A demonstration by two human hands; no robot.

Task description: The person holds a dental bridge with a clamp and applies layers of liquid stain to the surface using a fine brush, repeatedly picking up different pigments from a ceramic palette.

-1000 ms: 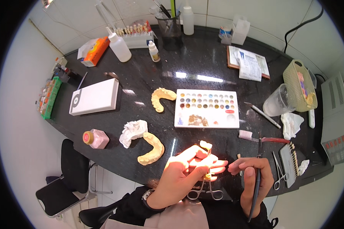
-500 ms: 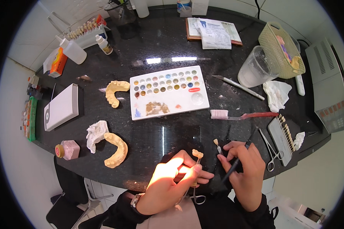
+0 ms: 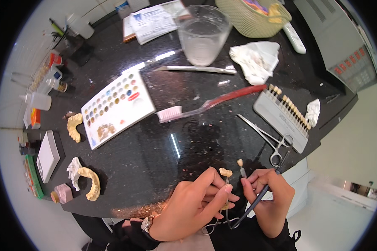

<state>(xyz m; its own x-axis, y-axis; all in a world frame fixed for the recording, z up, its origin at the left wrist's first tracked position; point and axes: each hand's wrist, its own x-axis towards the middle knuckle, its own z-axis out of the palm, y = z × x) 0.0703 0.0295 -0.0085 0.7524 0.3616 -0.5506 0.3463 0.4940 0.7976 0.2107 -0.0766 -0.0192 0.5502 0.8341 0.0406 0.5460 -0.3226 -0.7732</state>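
Gripped: left fingers (image 3: 216, 203), silver clamp (image 3: 227, 180), cream crown (image 3: 226, 172) atop; right fingers (image 3: 249, 191), navy rod (image 3: 254, 203), grey-stemmed ivory tab (image 3: 240, 163), best steadied at crown's two o'clock.

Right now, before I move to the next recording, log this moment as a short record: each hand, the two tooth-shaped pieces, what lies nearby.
Left hand: holds a clamp, its rings hanging below
Right hand: holds a shade tab and a dark rod
Tooth piece: at the clamp's upper end
Tab and tooth piece: side by side, apart
Right side: shade guide, second clamp
Left side: palette, two casts
Beyond hands: toothbrush, clear cup
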